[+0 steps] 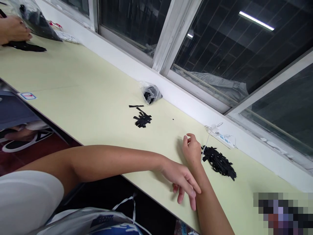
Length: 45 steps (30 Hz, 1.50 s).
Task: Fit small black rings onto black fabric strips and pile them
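Note:
My left hand [183, 182] hangs loose with its fingers stretched and apart. It rests across my right forearm near the front edge of the pale green table [85, 98] and holds nothing. My right hand [192, 148] lies further in on the table with its fingers curled and thumb against forefinger. Whether anything sits in that pinch is too small to see. Just right of it, almost touching, lies a heap of black strips [218, 162]. A smaller heap of black strips [142, 120] lies further left, out of both hands' reach.
A small clear bag of black pieces [150, 93] sits by the window sill. A white power strip [223, 137] with a cable lies behind the big heap. At top left, another person's hand [12, 29] rests on a black strip [26, 47] beside a plastic bag [36, 19].

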Each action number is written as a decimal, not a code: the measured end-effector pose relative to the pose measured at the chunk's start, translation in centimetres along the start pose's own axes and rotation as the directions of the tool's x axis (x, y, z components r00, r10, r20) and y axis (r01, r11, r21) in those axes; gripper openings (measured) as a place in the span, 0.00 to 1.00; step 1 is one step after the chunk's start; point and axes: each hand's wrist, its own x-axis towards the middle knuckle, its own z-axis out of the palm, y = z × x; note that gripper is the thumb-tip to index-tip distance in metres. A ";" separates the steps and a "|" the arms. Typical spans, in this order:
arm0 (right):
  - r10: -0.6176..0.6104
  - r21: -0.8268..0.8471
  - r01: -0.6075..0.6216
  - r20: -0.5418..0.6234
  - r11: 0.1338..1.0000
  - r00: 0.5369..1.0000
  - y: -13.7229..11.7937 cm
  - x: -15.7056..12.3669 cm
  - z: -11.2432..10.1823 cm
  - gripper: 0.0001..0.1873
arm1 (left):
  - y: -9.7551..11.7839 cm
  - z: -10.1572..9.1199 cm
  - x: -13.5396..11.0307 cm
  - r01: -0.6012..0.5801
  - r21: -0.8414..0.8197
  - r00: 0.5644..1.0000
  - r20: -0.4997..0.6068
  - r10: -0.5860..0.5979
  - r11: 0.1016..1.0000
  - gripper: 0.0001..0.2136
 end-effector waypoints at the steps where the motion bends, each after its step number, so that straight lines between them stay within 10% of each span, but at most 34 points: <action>1: -0.003 0.001 0.003 0.002 1.000 1.000 -0.1 0.0 0.0 0.24 | 0.1 0.0 -0.1 0.011 0.005 1.000 0.004 -0.011 1.000 0.32; 8: 0.005 0.013 -0.005 0.006 1.000 1.000 -0.2 0.1 -0.3 0.23 | 1.4 -1.0 -1.6 0.013 -0.006 0.993 -0.116 -0.014 1.000 0.32; 27: 0.006 0.076 -0.005 -0.020 0.997 1.000 -0.7 0.0 -0.5 0.24 | 0.1 0.3 0.0 0.039 -0.057 0.995 0.089 -0.034 0.998 0.27; 31: 0.082 0.261 -0.071 -0.031 0.963 0.996 -0.5 0.1 -0.6 0.23 | 0.6 0.7 -0.3 -0.033 0.057 0.992 -0.119 0.040 0.998 0.13; 35: 0.170 0.444 -0.162 0.022 0.881 0.985 0.0 0.3 -0.1 0.24 | 0.9 1.0 -0.5 -0.172 0.403 0.823 -0.443 0.356 0.899 0.11; 39: 0.188 0.492 -0.189 0.051 0.850 0.981 0.0 0.4 0.2 0.24 | 0.4 1.3 0.1 -0.156 0.724 0.651 -0.436 0.622 0.672 0.08; 45: 0.244 0.492 -0.245 0.069 0.835 0.967 -1.9 -0.2 -0.2 0.20 | 0.5 2.1 0.4 0.056 0.914 0.618 -0.347 0.705 0.401 0.10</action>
